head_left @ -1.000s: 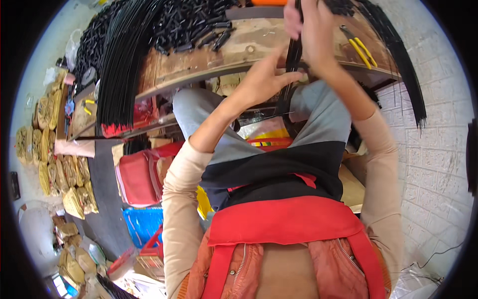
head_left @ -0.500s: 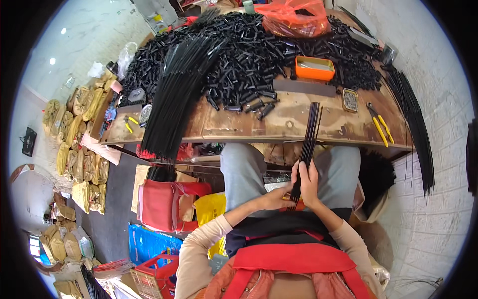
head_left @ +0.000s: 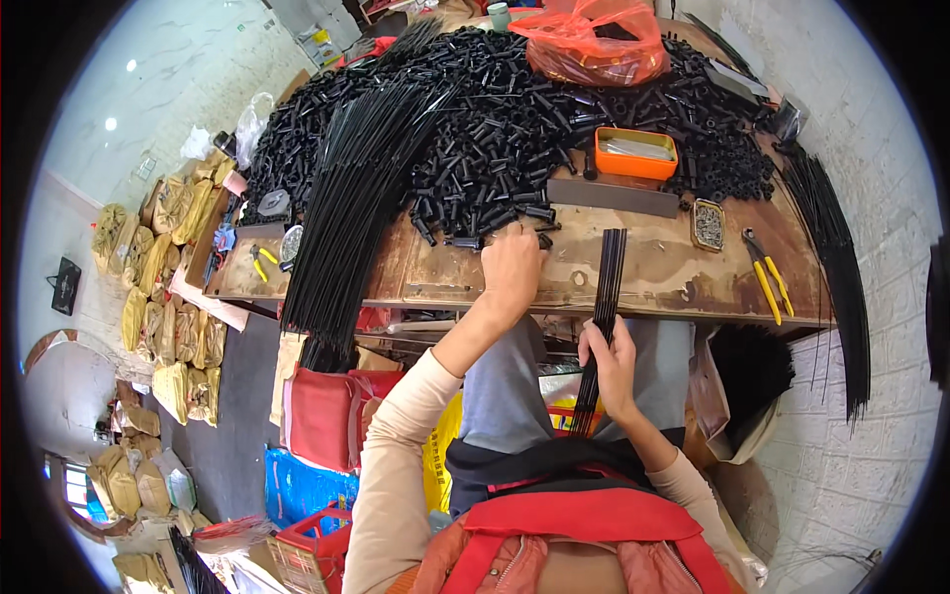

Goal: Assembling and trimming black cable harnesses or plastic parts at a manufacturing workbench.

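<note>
My right hand (head_left: 608,361) grips a thin bundle of long black rods (head_left: 605,287) that runs from my lap up over the front edge of the wooden table (head_left: 653,272). My left hand (head_left: 512,267) reaches forward onto the table and rests at the near edge of a big heap of short black tubes (head_left: 515,129), its fingers closed over a few of them. A thick sheaf of long black rods (head_left: 351,208) lies across the table's left side and hangs over the front edge.
An orange tray (head_left: 634,153), a small tin of little parts (head_left: 708,224) and yellow-handled pliers (head_left: 767,272) lie on the right of the table. An orange plastic bag (head_left: 592,40) sits at the back. More black rods (head_left: 836,267) droop off the right edge. Red and blue bags (head_left: 317,426) stand on the floor at left.
The view has tilted so the table sits lower and nearer. My left hand has left the rod bundle and reached out to the tube heap. My right hand keeps the bundle.
</note>
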`<act>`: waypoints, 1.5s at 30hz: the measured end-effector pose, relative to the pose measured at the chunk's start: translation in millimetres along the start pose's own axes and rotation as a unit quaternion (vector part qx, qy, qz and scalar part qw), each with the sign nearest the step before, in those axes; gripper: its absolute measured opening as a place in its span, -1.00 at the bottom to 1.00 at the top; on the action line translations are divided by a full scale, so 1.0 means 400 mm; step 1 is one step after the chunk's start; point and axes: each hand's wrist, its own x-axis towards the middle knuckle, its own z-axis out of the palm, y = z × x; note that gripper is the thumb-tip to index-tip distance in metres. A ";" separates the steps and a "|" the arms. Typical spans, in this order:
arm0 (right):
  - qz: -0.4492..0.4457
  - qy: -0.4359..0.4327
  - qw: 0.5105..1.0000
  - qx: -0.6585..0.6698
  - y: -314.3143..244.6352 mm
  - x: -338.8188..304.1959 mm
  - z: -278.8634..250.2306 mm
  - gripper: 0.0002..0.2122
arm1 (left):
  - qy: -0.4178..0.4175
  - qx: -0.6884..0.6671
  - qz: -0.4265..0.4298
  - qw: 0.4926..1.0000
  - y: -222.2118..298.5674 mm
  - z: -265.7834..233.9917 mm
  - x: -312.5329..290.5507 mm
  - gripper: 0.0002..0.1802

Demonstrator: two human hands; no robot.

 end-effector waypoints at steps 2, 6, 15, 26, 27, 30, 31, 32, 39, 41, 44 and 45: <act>-0.004 0.005 1.000 -0.005 0.006 0.006 -0.008 -0.91 | -0.072 -0.009 -0.022 0.997 -0.002 -0.016 -0.006 -0.64; 0.009 0.009 1.000 0.011 0.011 0.015 -0.013 -0.92 | 0.021 -0.166 -0.007 0.986 -0.008 -0.086 -0.058 -0.70; 0.014 0.013 1.000 -0.018 0.005 0.017 -0.011 -0.90 | 0.047 -0.088 0.102 0.990 -0.087 -0.061 -0.111 -0.63; 0.023 -0.014 1.000 0.002 0.033 0.035 -0.009 -0.91 | 0.125 -0.100 0.031 0.987 -0.192 0.001 0.140 -0.67; 0.026 -0.012 1.000 0.002 0.033 0.035 -0.009 -0.91 | 0.121 -0.101 0.031 0.987 -0.192 -0.010 0.137 -0.67; 0.041 -0.005 0.999 -0.012 0.026 0.035 -0.016 -0.91 | 0.142 -0.250 0.056 0.956 -0.162 -0.040 0.117 -0.75; 0.035 -0.001 0.999 -0.011 0.024 0.031 -0.018 -0.91 | 0.141 -0.253 0.059 0.955 -0.135 -0.047 0.095 -0.75; 0.030 0.004 1.000 -0.008 0.020 0.026 -0.020 -0.91 | 0.033 -0.306 0.023 0.951 -0.092 -0.062 0.067 -0.79; 0.007 -0.074 0.997 0.037 0.021 -0.025 -0.013 -0.73 | -0.080 -0.468 0.043 0.879 0.007 -0.011 -0.025 -0.77; 0.053 -0.107 0.981 0.154 0.043 -0.030 -0.019 -0.60 | -0.125 -0.519 0.053 0.844 0.034 -0.016 0.018 -0.78; 0.126 -0.138 0.956 0.227 0.039 -0.023 -0.030 -0.47 | -0.278 -0.657 0.024 0.700 0.124 -0.171 0.021 -0.82; 0.123 -0.128 0.958 0.224 0.065 -0.040 -0.063 -0.47 | -0.333 -0.628 0.044 0.702 0.163 -0.223 0.002 -0.82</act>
